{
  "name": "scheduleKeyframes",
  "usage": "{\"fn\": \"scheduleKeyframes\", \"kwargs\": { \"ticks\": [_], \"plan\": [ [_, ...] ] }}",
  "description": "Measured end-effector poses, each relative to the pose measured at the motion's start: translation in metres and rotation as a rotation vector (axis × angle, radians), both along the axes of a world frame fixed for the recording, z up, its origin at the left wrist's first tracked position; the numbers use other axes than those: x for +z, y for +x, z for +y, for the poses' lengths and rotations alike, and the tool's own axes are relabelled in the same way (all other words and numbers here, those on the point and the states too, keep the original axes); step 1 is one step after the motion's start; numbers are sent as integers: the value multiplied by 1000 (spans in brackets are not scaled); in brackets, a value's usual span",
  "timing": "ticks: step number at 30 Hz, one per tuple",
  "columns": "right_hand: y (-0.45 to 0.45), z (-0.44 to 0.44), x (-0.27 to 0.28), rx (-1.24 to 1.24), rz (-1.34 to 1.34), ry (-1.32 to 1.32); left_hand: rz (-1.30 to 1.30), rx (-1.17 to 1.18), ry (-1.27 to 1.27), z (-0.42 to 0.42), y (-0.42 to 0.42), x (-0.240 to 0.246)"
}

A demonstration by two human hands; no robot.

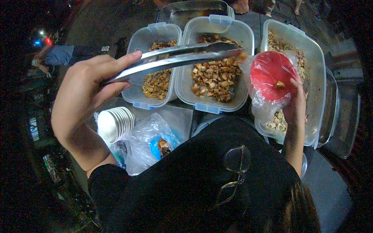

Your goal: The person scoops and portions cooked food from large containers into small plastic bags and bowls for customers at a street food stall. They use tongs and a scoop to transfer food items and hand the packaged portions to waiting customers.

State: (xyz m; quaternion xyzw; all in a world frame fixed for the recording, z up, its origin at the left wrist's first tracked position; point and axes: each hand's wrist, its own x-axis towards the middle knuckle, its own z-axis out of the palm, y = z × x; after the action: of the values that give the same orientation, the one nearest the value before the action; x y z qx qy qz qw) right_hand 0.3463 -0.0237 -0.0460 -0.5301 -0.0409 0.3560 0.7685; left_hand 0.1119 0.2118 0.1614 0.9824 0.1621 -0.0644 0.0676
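My left hand [99, 77] grips metal tongs [180, 56], which reach right across the food containers. The tips of the tongs hold a small brownish piece, blurred, beside a red bowl [268, 71] covered in a clear plastic bag. My right hand [295, 93] holds this bowl by its right side, and a small piece of food lies in it. Below the tongs, a middle plastic container [214, 108] holds chopped brown food [217, 78]. The left plastic container [132, 99] holds brown, flaky food [158, 84]. The right plastic container [319, 87] holds paler shredded food, partly hidden by the bowl.
Stacked white bowls [115, 123] lie on their side at the lower left, near clear plastic bags [140, 148] and a blue bag [156, 147] with brown food. Another container [193, 8] stands behind. Clear lids or trays [346, 116] are at the right. Other people's limbs show at the top edge.
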Motion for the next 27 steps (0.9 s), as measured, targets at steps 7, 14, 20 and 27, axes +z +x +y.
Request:
{"fn": "scheduleKeyframes", "kwargs": {
  "ticks": [7, 14, 20, 27],
  "plan": [
    [-4, 16, -19, 28, 384, 78, -34, -137, 18, -18, 13, -3],
    [22, -22, -23, -146, 328, 103, 193, -7, 151, -12, -13, -14],
    [42, -57, -13, -244, 272, 93, 440, -284, 184, -5, 49, -176],
    [47, -72, -21, -297, 239, 52, 591, -79, 248, 32, 29, -157]
  ]
}}
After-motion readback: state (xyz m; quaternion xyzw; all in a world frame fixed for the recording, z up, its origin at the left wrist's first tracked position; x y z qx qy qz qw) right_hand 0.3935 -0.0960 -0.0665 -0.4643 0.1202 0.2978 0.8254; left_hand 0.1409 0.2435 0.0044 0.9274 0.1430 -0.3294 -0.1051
